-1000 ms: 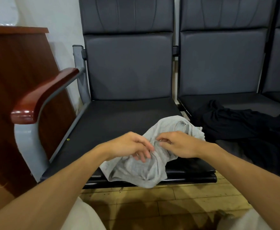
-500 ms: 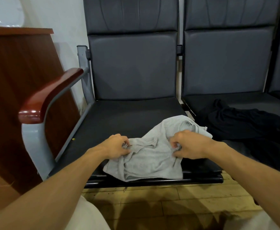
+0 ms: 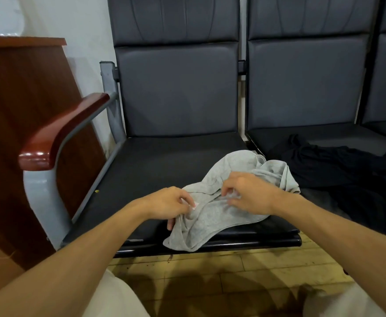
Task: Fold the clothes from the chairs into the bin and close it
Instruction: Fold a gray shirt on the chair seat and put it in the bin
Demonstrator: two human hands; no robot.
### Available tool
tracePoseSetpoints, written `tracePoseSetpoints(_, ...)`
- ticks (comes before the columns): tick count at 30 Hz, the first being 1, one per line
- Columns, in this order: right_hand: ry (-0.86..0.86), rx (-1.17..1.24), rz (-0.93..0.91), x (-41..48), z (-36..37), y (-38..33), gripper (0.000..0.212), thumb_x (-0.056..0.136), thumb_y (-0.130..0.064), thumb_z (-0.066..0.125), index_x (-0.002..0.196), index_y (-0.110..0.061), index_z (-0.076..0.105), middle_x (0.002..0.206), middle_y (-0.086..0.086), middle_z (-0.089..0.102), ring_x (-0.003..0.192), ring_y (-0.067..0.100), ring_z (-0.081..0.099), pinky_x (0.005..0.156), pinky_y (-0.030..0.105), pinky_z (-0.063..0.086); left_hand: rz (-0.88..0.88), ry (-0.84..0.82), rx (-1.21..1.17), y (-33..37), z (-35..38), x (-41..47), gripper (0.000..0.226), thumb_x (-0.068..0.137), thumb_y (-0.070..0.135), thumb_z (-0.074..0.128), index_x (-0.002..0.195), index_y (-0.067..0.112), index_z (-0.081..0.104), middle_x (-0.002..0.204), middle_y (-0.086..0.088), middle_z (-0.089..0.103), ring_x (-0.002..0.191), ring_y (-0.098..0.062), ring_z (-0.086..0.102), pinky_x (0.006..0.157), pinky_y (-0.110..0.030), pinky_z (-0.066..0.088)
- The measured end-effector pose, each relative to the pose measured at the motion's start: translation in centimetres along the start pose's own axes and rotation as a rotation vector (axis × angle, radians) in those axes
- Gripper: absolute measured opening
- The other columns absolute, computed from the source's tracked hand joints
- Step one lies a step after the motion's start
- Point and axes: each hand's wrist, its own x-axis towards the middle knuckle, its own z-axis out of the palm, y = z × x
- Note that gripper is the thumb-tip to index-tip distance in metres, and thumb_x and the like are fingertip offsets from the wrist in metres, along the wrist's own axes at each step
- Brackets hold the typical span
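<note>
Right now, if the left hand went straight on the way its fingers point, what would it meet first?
The left hand points into the grey garment it grips; past that fold, likely the right hand, though depth is unclear.

Carrying a crumpled light grey cloth garment (image 3: 212,220) at the front right of the left black padded chair seat (image 3: 164,165), and letting a fold droop over the lip. Bearing a rumpled black cloth garment (image 3: 338,165) on the neighbouring dark padded chair seat (image 3: 338,137). Standing on a yellowish wooden plank floor (image 3: 256,264).
</note>
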Motion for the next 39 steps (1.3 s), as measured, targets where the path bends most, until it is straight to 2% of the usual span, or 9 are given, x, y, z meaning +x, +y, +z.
tracePoseSetpoints(2, -0.130, 0.097, -0.095, -0.5, 0.4, -1.4, 0.014, 0.091, -0.025, 0.062, 0.102, -0.017, 0.068, 0.097, -0.011, 0.058, 0.088, 0.002, 0.052, 0.074, 0.009, 0.037, -0.015, 0.105, 0.064, 0.2, 0.0, 0.4, 0.026, 0.096, 0.038, 0.053, 0.083, 0.022, 0.070, 0.074, 0.002, 0.071, 0.054, -0.019, 0.064, 0.068, -0.028, 0.053)
tracePoseSetpoints(5, -0.278, 0.117, -0.140, -1.1, 1.0, -2.3, 0.024, 0.092, -0.031, 0.063, 0.109, -0.015, 0.066, 0.100, -0.008, 0.058, 0.088, 0.004, 0.051, 0.070, 0.009, 0.037, -0.027, 0.303, 0.160, 0.3, 0.0, 1.1, 0.036, 0.094, 0.044, 0.054, 0.074, 0.021, 0.073, 0.064, 0.009, 0.066, 0.063, -0.011, 0.062, 0.066, -0.027, 0.052)
tracePoseSetpoints(8, -0.308, 0.105, -0.126, -1.4, 1.0, -2.2, 0.026, 0.091, -0.031, 0.064, 0.113, -0.017, 0.063, 0.105, -0.006, 0.055, 0.095, 0.008, 0.050, 0.080, 0.018, 0.039, 0.046, 0.272, 0.243, 0.3, 0.6, 2.1, 0.018, 0.091, 0.042, 0.059, 0.094, 0.027, 0.068, 0.100, 0.009, 0.057, 0.087, -0.011, 0.058, 0.085, -0.034, 0.051)
tracePoseSetpoints(12, -0.370, 0.075, -0.112, -1.7, 1.3, -2.0, 0.019, 0.087, -0.034, 0.068, 0.100, -0.026, 0.058, 0.098, -0.008, 0.049, 0.098, 0.014, 0.050, 0.088, 0.032, 0.045, 0.027, 0.134, 0.318, 1.1, 1.6, 3.0, 0.065, 0.090, 0.055, 0.055, 0.143, 0.025, 0.036, 0.133, 0.006, 0.035, 0.108, -0.015, 0.054, 0.095, -0.039, 0.048)
tracePoseSetpoints(20, -0.396, -0.116, -0.146, -1.9, 0.9, -1.2, 0.013, 0.093, -0.021, 0.058, 0.094, -0.027, 0.047, 0.098, -0.007, 0.043, 0.095, 0.013, 0.043, 0.078, 0.029, 0.035, -0.119, 0.130, 0.433, 1.9, 2.2, 4.1, 0.037, 0.094, 0.037, 0.054, 0.125, 0.017, 0.053, 0.121, -0.003, 0.053, 0.101, -0.021, 0.059, 0.085, -0.036, 0.051)
tracePoseSetpoints(24, -0.366, -0.169, -0.076, -1.7, 0.5, 0.1, 0.015, 0.092, -0.017, 0.058, 0.106, -0.022, 0.055, 0.111, -0.002, 0.053, 0.105, 0.017, 0.050, 0.084, 0.028, 0.040, -0.136, 0.233, 0.172, 2.2, 1.9, 3.9, 0.021, 0.091, 0.023, 0.052, 0.105, 0.009, 0.058, 0.090, -0.002, 0.058, 0.077, -0.019, 0.059, 0.069, -0.035, 0.052)
tracePoseSetpoints(30, -0.269, -0.188, 0.093, -0.7, 0.1, 2.6, 0.024, 0.088, -0.016, 0.056, 0.072, -0.030, 0.044, 0.094, -0.002, 0.059, 0.097, 0.021, 0.056, 0.086, 0.030, 0.044, -0.117, 0.467, -0.465, 2.6, 1.1, 1.8, 0.011, 0.093, 0.014, 0.045, 0.087, 0.011, 0.054, 0.081, -0.007, 0.061, 0.061, -0.017, 0.058, 0.050, -0.028, 0.051)
tracePoseSetpoints(34, -0.288, -0.155, 0.155, -0.1, -0.7, 2.4, 0.019, 0.091, -0.019, 0.049, 0.101, -0.024, 0.064, 0.112, 0.002, 0.066, 0.110, 0.023, 0.057, 0.096, 0.029, 0.041, -0.082, 0.221, -0.784, 2.3, 0.2, -0.8, 0.009, 0.090, 0.006, 0.050, 0.084, 0.008, 0.056, 0.085, -0.008, 0.059, 0.072, -0.020, 0.061, 0.060, -0.033, 0.054)
tracePoseSetpoints(39, -0.368, -0.153, 0.121, 0.1, -1.0, 0.9, 0.032, 0.100, -0.047, 0.035, 0.094, -0.023, 0.056, 0.112, -0.001, 0.061, 0.111, 0.022, 0.053, 0.095, 0.032, 0.035, -0.022, -0.212, -0.523, 2.2, 1.1, -3.3, 0.015, 0.095, 0.009, 0.055, 0.108, 0.005, 0.062, 0.098, -0.009, 0.068, 0.088, -0.019, 0.065, 0.079, -0.031, 0.055)
